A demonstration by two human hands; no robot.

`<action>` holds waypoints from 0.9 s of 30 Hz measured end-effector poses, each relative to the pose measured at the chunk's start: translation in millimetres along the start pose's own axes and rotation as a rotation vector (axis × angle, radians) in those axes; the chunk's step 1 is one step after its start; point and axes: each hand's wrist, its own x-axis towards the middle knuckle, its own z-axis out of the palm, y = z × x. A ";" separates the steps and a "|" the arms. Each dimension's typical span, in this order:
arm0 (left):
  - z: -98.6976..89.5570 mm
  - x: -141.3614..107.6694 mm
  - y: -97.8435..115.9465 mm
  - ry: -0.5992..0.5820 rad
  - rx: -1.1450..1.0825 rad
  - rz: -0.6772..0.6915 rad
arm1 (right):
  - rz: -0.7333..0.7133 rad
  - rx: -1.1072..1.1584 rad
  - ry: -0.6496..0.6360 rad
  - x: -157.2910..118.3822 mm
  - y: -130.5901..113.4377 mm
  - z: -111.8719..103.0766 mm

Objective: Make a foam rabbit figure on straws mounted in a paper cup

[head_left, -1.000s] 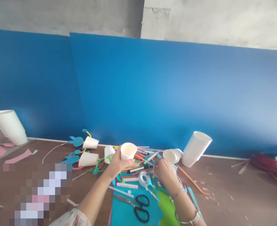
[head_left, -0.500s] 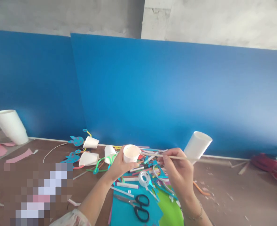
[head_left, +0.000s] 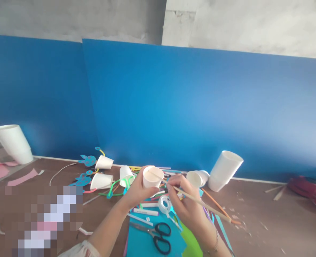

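A white paper cup point(head_left: 153, 178) is held by my left hand point(head_left: 138, 191), its open mouth tilted toward me. My right hand point(head_left: 186, 201) pinches a long thin wooden stick point(head_left: 198, 200). The stick's far tip reaches inside the cup, and its near end slants down to the right past my hand. Below the hands lie black-handled scissors point(head_left: 160, 233) on blue sheets point(head_left: 144, 246), along with a white marker point(head_left: 145, 211) and a tape roll point(head_left: 164, 204).
Stacked white cups point(head_left: 225, 170) lean at the right; another stack point(head_left: 14, 144) stands far left. White cups with blue paper figures point(head_left: 87, 160) lie left of my hands. A red object point(head_left: 304, 185) is at the far right. A blue panel point(head_left: 174, 107) rises behind the table.
My right hand has moved left and toward the cup, and the stick, level before, now slants with its tip inside the cup. White cups behind that hand have come into view.
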 end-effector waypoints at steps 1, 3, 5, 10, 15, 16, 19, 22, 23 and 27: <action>-0.1 -0.1 0.5 -0.007 -0.008 0.003 | -0.022 0.003 0.000 -0.2 0.6 0.8; -0.3 -0.4 0.6 -0.016 -0.022 0.012 | -0.078 0.007 0.010 -0.5 2.0 3.0; -0.4 -0.7 -0.4 -0.013 -0.009 0.020 | -0.122 0.003 0.019 -0.6 3.7 5.6; 0.1 -1.7 -3.0 -0.008 0.085 0.037 | -0.136 0.003 0.025 -0.3 8.0 9.3; 0.8 -2.0 -2.0 -0.035 0.082 0.043 | -0.160 0.036 0.081 -2.4 10.3 9.4; 0.6 -2.1 -1.4 -0.037 0.077 0.047 | -0.171 0.033 0.081 -3.2 10.3 9.7; -1.3 -2.6 0.0 -0.039 0.060 0.045 | -0.188 0.017 0.058 -5.5 10.6 11.1; -4.4 -3.7 0.8 -0.083 0.008 0.024 | -0.195 0.036 0.079 -6.6 12.1 12.2; -5.6 -4.1 1.0 -0.102 -0.014 0.019 | -0.201 0.042 0.091 -6.7 12.3 12.3; -9.5 -4.0 2.0 -0.128 -0.004 0.027 | -0.239 0.003 0.074 -6.5 10.1 12.8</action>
